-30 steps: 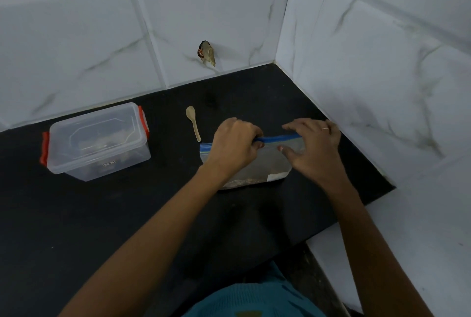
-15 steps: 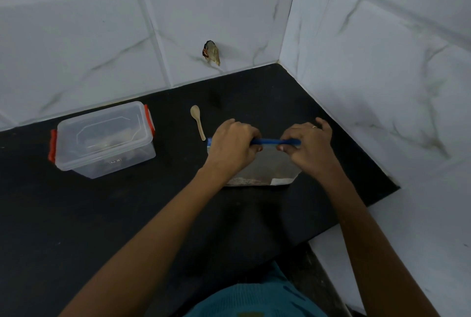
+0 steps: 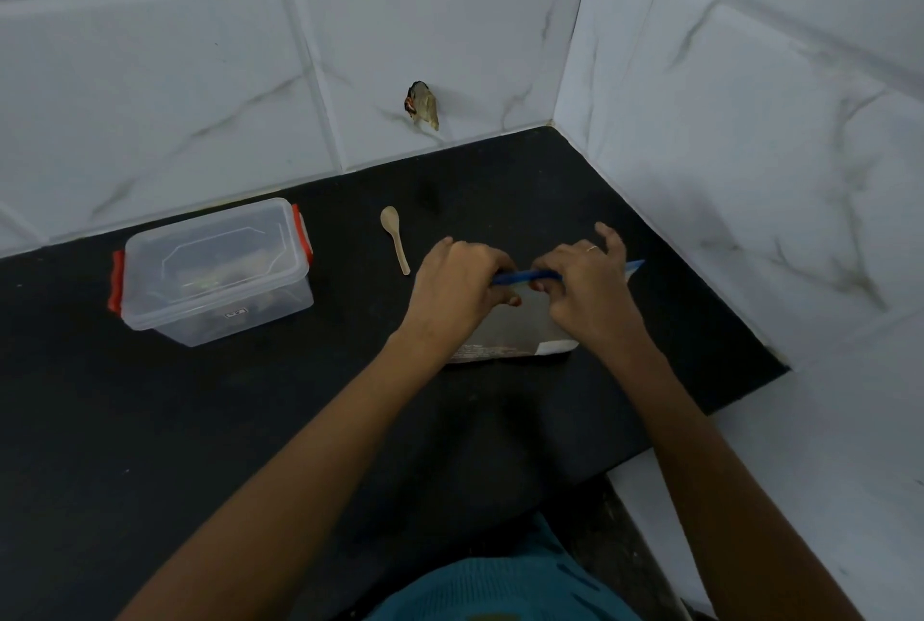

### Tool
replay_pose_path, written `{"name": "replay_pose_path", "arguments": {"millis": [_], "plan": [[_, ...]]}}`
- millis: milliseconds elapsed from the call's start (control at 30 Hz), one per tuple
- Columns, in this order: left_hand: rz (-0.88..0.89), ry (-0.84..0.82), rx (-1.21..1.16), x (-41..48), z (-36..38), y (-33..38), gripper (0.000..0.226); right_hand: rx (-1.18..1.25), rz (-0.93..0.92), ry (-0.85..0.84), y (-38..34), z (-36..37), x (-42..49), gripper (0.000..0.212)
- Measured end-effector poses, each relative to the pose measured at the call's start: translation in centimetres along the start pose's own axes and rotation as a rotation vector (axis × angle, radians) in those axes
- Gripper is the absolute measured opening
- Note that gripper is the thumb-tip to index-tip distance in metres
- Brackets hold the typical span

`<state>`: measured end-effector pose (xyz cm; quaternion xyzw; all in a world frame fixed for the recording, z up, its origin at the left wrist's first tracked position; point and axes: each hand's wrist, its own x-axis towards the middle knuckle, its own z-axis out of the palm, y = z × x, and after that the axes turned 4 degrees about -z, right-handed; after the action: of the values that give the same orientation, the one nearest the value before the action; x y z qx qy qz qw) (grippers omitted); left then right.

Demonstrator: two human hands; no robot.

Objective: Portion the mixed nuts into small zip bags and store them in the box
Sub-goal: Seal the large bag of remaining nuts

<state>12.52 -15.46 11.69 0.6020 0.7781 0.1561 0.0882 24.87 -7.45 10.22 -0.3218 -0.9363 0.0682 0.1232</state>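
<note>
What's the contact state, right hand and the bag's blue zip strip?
Touching. Head view: the right hand has fingers curled over the blue zip strip, pinching it.

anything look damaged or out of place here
One thing: a brownish lump with a dark, reddish edge sticks out of the back wall tile above the counter. It looks like a patched hole or stuck debris; I cannot tell which. Nothing is spilled on the counter.

I count two hands, a left hand point(image 3: 457, 290) and a right hand point(image 3: 590, 293). One bag point(image 3: 520, 326), one box point(image 3: 215, 270) with two clips point(image 3: 116, 288), one spoon point(image 3: 395, 238), one ring point(image 3: 592, 248).
</note>
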Motion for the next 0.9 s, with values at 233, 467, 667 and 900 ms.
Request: {"name": "replay_pose_path", "arguments": {"millis": [233,467,667,900], "plan": [[-0.085,0.09,-0.058,-0.9,-0.4,-1.2,0.019,0.121,0.033,0.011,0.5,-0.5,-0.3,0.015],[-0.127,0.058,-0.129,-0.6,-0.6,-1.3,0.011,0.192,0.012,-0.04,0.1,-0.9,-0.1,0.038],[-0.076,0.065,-0.141,-0.8,-0.1,-1.8,0.02,0.158,-0.053,0.047,-1.0,0.5,0.6,0.015],[-0.083,0.067,-0.22,-1.8,-0.2,-2.7,0.035,0.153,-0.093,0.116,-1.2,1.4,0.6,0.011]]}}
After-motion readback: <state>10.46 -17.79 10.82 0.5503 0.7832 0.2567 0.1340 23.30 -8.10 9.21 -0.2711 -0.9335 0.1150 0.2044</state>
